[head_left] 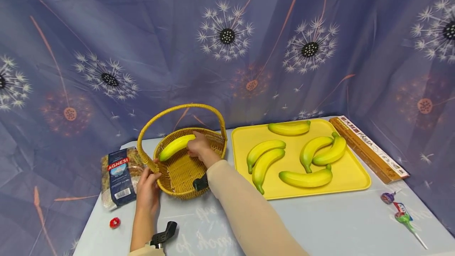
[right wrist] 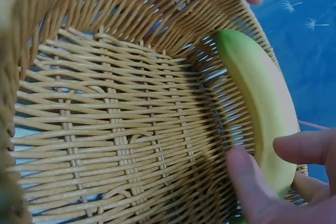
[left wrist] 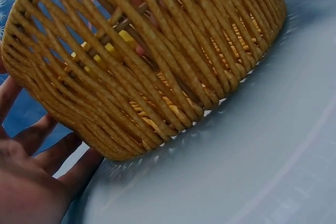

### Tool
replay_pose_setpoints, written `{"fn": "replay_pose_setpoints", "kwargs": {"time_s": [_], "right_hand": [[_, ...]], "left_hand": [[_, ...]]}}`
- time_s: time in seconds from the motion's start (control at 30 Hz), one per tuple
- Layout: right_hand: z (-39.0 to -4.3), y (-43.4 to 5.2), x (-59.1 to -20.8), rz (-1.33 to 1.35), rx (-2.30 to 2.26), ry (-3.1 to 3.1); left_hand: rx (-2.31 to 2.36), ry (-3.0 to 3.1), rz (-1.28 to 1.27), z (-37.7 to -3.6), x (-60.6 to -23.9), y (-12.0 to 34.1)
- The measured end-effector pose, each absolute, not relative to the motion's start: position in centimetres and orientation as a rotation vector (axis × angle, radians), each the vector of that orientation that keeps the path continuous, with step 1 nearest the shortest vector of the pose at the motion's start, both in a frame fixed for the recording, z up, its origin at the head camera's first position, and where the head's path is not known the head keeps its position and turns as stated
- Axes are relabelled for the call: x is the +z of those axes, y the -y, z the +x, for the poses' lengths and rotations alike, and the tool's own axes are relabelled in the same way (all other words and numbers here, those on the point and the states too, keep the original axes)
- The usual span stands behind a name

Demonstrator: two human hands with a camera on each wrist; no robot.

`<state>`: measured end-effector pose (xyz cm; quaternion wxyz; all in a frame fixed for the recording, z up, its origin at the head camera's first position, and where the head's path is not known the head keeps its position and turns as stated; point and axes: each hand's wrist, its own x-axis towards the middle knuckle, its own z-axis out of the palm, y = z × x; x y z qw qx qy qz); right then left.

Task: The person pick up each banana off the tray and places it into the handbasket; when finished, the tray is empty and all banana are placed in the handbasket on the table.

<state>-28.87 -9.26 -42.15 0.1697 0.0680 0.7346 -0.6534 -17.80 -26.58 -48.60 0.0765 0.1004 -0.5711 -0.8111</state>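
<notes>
The table point(head_left: 320, 224) carries a yellow tray point(head_left: 355, 177) just right of a woven basket point(head_left: 177, 173), and the basket serves as the marker for everything else. Six bananas lie on that tray. One more banana point(head_left: 176, 146) is inside the basket, resting along its far wall, green tip toward the left. The right hand point(head_left: 200, 147) reaches into the basket from the near right, thumb and fingers pinching the banana's right end. The left hand point(head_left: 147, 187) rests against the basket's near left wall with fingers spread and fairly straight, steadying it. A pasta bag point(head_left: 119, 175) lies just left of the basket. A long box sits beyond the tray's right edge. As a judgement, the move from tray to basket has barely begun: one banana is in and not yet released, six remain.
</notes>
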Motion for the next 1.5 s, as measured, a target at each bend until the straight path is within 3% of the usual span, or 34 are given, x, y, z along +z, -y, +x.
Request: {"fn": "replay_pose_setpoints", "kwargs": {"time_s": [0.37,0.67,1.17,1.3,1.5], "right_hand": [[-29.5,9.1,-43.0,0.101,-1.759,-2.131],[-27.9,5.9,-38.9,-0.315,-1.752,-2.022],[-23.4,-5.9,-34.4,-1.254,-1.155,-2.543],[-22.7,-10.4,-35.0,-1.288,-0.964,-2.762],[-23.1,-15.6,-38.6,-1.137,-0.709,-2.904]], "left_hand": [[-2.444,1.692,0.299,-17.8,-48.5,26.7],[-2.430,1.723,0.301,-17.7,-48.7,26.6],[-2.426,1.742,0.335,-17.5,-48.5,26.6],[-2.434,1.739,0.330,-17.5,-48.5,26.5],[-2.450,1.696,0.305,-17.6,-48.8,26.6]]}}
